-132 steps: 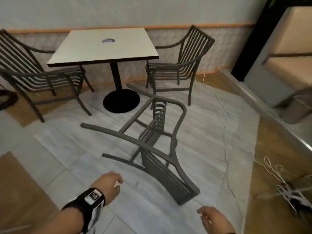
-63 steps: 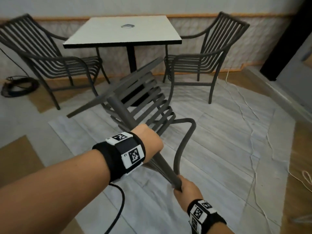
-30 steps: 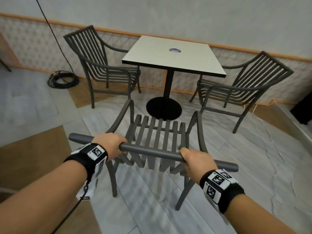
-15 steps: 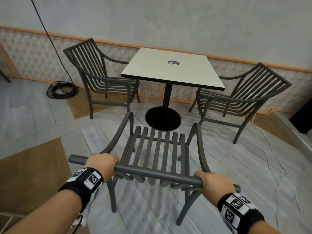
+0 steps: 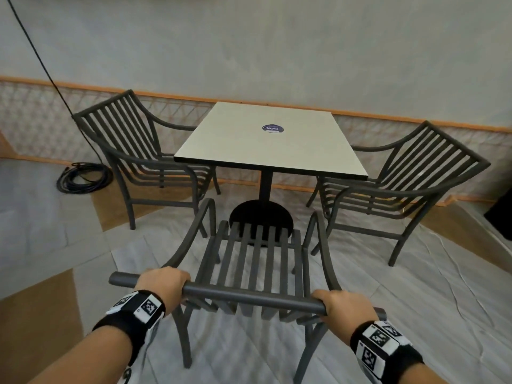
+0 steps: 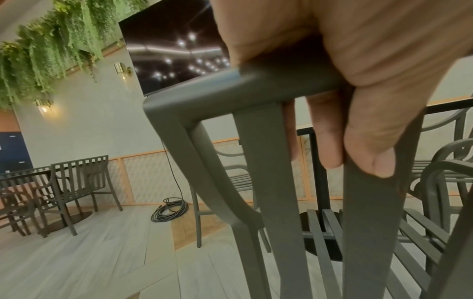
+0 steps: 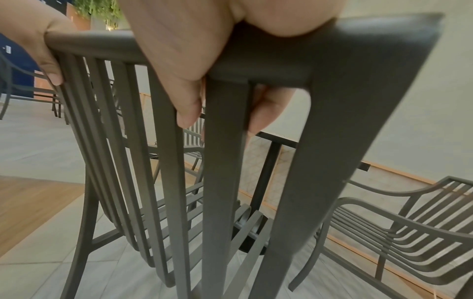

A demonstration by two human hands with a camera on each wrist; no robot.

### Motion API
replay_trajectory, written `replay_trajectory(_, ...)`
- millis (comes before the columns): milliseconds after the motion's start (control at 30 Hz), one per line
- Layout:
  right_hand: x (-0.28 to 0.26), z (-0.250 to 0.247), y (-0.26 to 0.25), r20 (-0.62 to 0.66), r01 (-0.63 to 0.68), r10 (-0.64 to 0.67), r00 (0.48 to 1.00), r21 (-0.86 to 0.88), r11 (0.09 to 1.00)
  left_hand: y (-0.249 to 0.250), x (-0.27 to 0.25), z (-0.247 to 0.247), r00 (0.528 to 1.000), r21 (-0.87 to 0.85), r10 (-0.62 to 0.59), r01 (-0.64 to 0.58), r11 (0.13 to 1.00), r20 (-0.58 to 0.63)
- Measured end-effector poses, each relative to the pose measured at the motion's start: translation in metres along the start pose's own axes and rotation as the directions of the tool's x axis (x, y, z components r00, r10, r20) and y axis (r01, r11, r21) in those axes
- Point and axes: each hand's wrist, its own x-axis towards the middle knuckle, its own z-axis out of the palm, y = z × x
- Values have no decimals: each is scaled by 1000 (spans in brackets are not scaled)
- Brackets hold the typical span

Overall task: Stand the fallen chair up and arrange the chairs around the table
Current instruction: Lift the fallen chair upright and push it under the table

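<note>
With the slatted armchair (image 5: 257,261) upright on its four legs, both hands sit on its top rail (image 5: 249,296) because that bar gives the best leverage for steering it toward the pedestal table (image 5: 270,139). The left hand (image 5: 163,284) wraps the rail near its left end, fingers curled under; the right hand (image 5: 342,306) grips near the right end the same way (thumbs hooked behind the slats). The chair's seat lies at twelve o'clock from the hands, facing the table but short of it. Two matching armchairs, one at ten o'clock (image 5: 144,162) and one at two o'clock (image 5: 401,184), flank the table.
</note>
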Motion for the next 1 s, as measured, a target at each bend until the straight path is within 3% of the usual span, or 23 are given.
replay_trajectory(600, 186, -58, 65, -33, -136, 136, 990, 19, 991, -4, 216, -68, 991, 59, 128, -127, 990, -26)
replay_trajectory(1000, 255, -74, 75, -51, -204, 203, 978, -15, 979, -15, 279, -80, 989, 25, 137, -136, 990, -61)
